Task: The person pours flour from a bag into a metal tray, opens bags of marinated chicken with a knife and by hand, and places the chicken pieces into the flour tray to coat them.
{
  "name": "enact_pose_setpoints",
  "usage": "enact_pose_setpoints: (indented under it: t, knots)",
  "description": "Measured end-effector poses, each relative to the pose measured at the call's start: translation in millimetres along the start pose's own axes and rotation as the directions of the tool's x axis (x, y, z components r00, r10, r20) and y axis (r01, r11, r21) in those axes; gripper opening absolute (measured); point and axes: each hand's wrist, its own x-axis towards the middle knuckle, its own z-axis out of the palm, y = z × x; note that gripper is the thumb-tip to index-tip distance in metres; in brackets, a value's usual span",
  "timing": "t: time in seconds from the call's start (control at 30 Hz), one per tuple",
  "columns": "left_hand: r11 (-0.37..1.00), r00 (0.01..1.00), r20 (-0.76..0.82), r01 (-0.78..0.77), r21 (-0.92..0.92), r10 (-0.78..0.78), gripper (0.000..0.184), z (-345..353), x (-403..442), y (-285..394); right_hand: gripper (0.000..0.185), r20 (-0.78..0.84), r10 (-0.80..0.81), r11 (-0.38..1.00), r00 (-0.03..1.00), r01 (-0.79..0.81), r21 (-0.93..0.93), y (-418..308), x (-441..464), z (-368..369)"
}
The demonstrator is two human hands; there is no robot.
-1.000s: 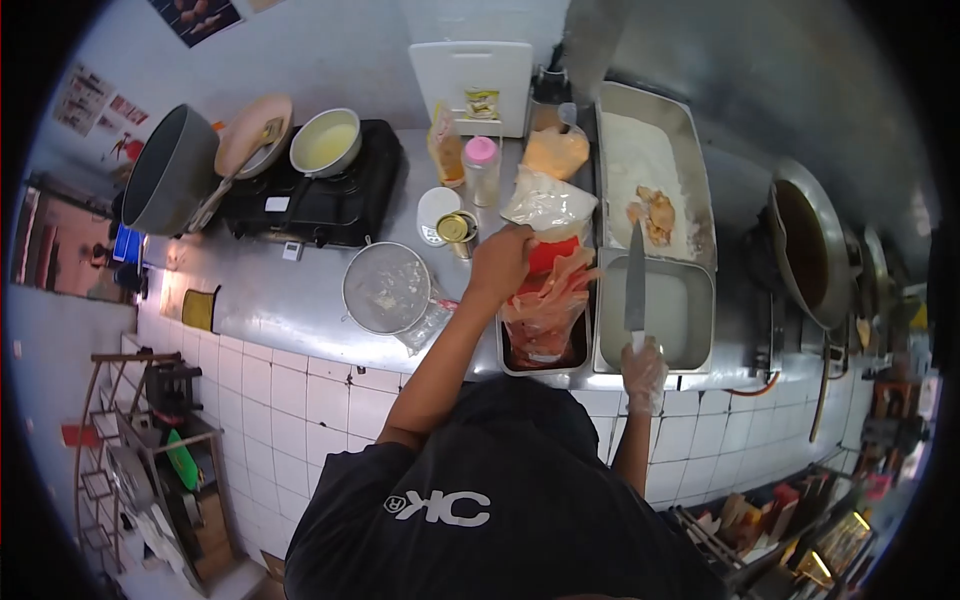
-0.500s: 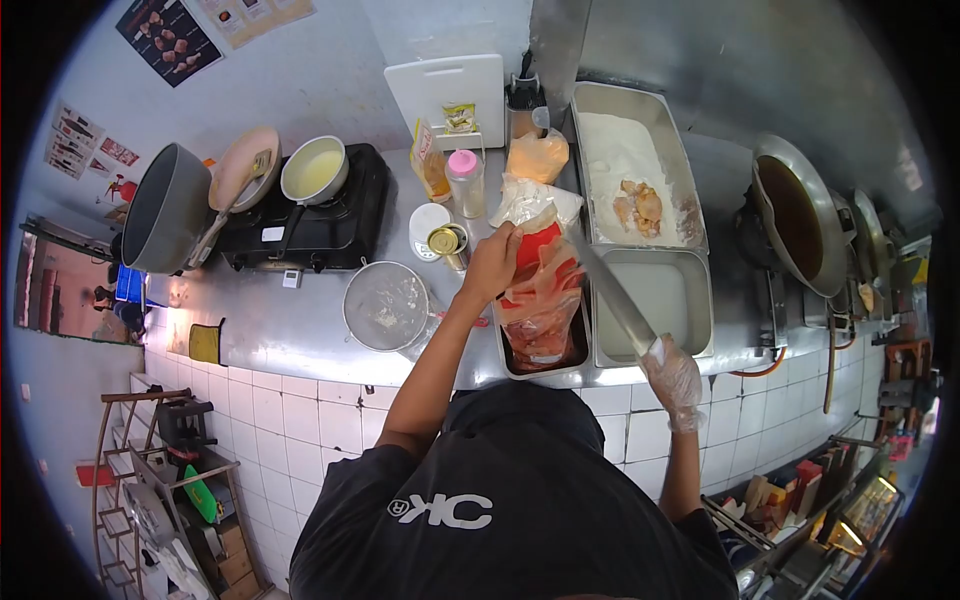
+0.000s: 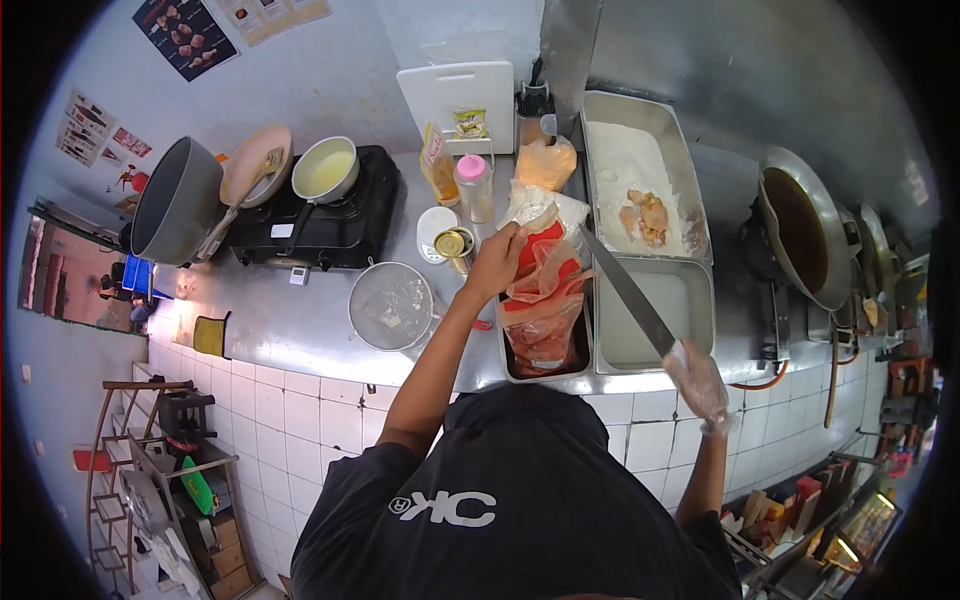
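My left hand (image 3: 498,258) is closed on the gathered top of a red and clear plastic bag (image 3: 545,285). What looks like raw meat shows through the bag's lower part, which sits in a small metal tray (image 3: 513,368). In a clear plastic glove, my right hand (image 3: 700,385) grips a long knife (image 3: 635,305) by its handle, which the fingers hide. The blade slants up and left over a metal pan of whitish liquid (image 3: 655,310), its tip close to the bag. Behind that pan stands a deep tray of white flour (image 3: 630,150) with battered chicken pieces (image 3: 645,218) on it.
Left of the bag lie a sieve (image 3: 392,305), an opened can (image 3: 453,243) and a pink-capped bottle (image 3: 473,188). A black stove (image 3: 350,220) carries a small pot (image 3: 325,172). A wok of dark oil (image 3: 800,225) stands at the right. A white cutting board (image 3: 460,100) leans on the wall.
The knife and my right hand have moved right and slightly down, and the blade shows more of its flat side. My left hand keeps its grip on the bag. The view has shifted slightly.
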Motion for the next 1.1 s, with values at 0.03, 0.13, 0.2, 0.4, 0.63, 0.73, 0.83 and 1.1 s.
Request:
enact_pose_setpoints:
  t: [0.03, 0.13, 0.2, 0.4, 0.63, 0.73, 0.83, 1.1]
  knots:
    - [0.999, 0.999, 0.005, 0.036, -0.02, -0.035, 0.035, 1.4, -1.1, -0.3, 0.051, 0.008, 0.062, 0.994, 0.998, -0.063, 0.089, -2.1, 9.0, 1.3]
    - [0.981, 0.976, -0.139, -0.178, -0.078, 0.166, 0.043, 20.1, -9.0, -24.3, 0.043, 0.194, 0.265, 0.865, 0.945, -0.322, 0.386, -26.7, 29.5, 2.5]
    - [0.981, 0.985, -0.171, -0.025, -0.194, -0.009, 0.045, 33.0, -26.7, -16.0, 0.042, 0.114, 0.278, 0.767, 0.954, -0.292, 0.572, 10.0, 38.7, 46.4]
    - [0.975, 0.946, -0.276, -0.202, -0.096, 0.169, 0.032, 78.0, -77.5, -37.4, 0.047, 0.055, 0.217, 0.871, 0.975, -0.219, 0.44, 32.4, 69.6, 63.8]
    - [0.98, 0.974, -0.216, -0.11, -0.166, 0.073, 0.033, 41.8, -57.0, -24.1, 0.046, 0.093, 0.21, 0.959, 0.973, -0.223, 0.173, 31.6, 56.0, 53.4]
    - [0.962, 0.947, -0.28, -0.211, -0.171, 0.158, 0.029, 40.6, -31.5, -37.9, 0.043, -0.042, -0.004, 0.984, 0.999, 0.012, 0.179, 14.5, 41.4, 65.7]
    - [0.946, 0.98, -0.169, -0.147, -0.288, 0.1, 0.035, 18.7, -31.6, -7.0, 0.038, -0.04, 0.031, 0.999, 0.999, -0.032, -0.013, -14.5, 34.7, 50.8]
    - [0.982, 0.993, -0.058, 0.088, -0.169, -0.1, 0.031, 8.4, -12.0, -5.0, 0.042, -0.162, -0.259, 0.902, 0.952, 0.178, -0.394, -12.2, 16.9, 29.9]
